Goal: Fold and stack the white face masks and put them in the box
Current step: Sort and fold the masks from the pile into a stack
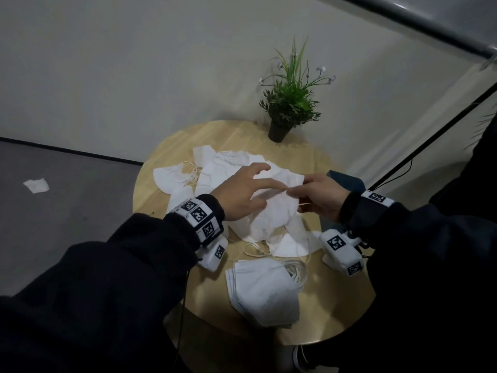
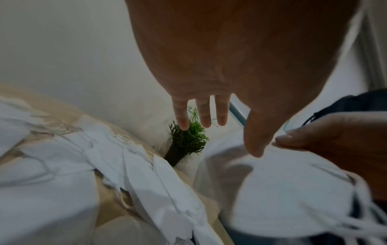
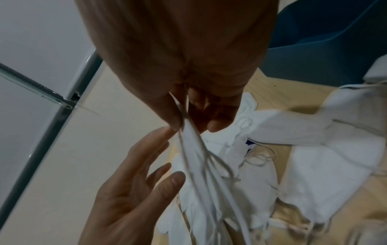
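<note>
Above the round wooden table [image 1: 161, 162], my right hand [image 1: 295, 188] pinches the edge of a white face mask [image 1: 274, 205], which hangs down with its ear loops dangling. In the right wrist view the right hand [image 3: 180, 122] clamps the mask [image 3: 199, 165] between thumb and finger. My left hand [image 1: 252, 184] is spread beside it, fingers straight, with its thumb [image 2: 257, 149] touching the mask [image 2: 272, 190]. A stack of folded masks [image 1: 263, 289] lies near the front edge. Loose unfolded masks [image 1: 215, 168] cover the middle and back. The dark blue box [image 1: 347, 181] stands behind my right hand.
A potted green plant [image 1: 279, 130] stands at the table's back edge by the wall. A white scrap [image 1: 36, 185] lies on the grey floor to the left. A black pole [image 1: 430, 141] slants up at the right.
</note>
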### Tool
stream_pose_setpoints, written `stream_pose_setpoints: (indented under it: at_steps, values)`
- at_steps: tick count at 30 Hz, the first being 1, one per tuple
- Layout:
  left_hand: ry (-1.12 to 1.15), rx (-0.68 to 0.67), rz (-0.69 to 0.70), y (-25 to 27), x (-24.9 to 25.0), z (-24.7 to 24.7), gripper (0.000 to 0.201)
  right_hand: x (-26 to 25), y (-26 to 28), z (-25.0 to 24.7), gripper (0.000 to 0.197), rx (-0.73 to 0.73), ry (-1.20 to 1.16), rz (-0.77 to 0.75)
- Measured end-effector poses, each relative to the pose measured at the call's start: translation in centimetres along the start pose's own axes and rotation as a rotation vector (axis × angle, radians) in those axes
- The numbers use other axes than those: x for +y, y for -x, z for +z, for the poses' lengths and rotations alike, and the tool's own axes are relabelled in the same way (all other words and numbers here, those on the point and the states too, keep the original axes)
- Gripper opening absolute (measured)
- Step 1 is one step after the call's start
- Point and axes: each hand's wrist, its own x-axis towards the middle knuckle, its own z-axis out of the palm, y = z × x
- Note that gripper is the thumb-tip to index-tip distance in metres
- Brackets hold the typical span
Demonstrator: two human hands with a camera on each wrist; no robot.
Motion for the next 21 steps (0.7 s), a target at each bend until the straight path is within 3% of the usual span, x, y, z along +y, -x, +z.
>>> stream_pose_setpoints:
  at_steps: [4,7,10,14,17,20,21]
  values:
    - [0.311,0.098,-0.151,0.0,0.8,-0.6,0.060,-0.5,0.0,0.1,0.035,-0.017,-0.051,-0.005]
    - [0.426,0.134,-0.224,-0.1,1.0,-1.0,0.050,-0.7,0.2,0.2,0.031,-0.030,-0.039,-0.010]
    - [0.451,0.164,-0.228,0.1,1.3,-1.4,0.015,-0.1,0.8,0.1,0.027,-0.151,0.013,0.005]
    - [0.596,0.164,-0.299,0.6,0.8,-1.8,0.007,1.5,1.5,-0.1,0.012,-0.227,-0.032,0.065]
    - [0.621,0.192,-0.394,0.8,0.0,-2.3,0.011,2.8,2.5,-0.7,0.015,-0.185,-0.070,0.078]
    - [0.678,0.160,-0.480,1.4,-0.5,-3.2,0.009,3.7,3.7,-1.1,0.019,-0.056,-0.409,0.024]
    - [0.714,0.124,-0.506,1.7,-0.3,-3.4,0.017,3.9,4.1,-1.1,0.023,-0.031,-0.579,-0.003]
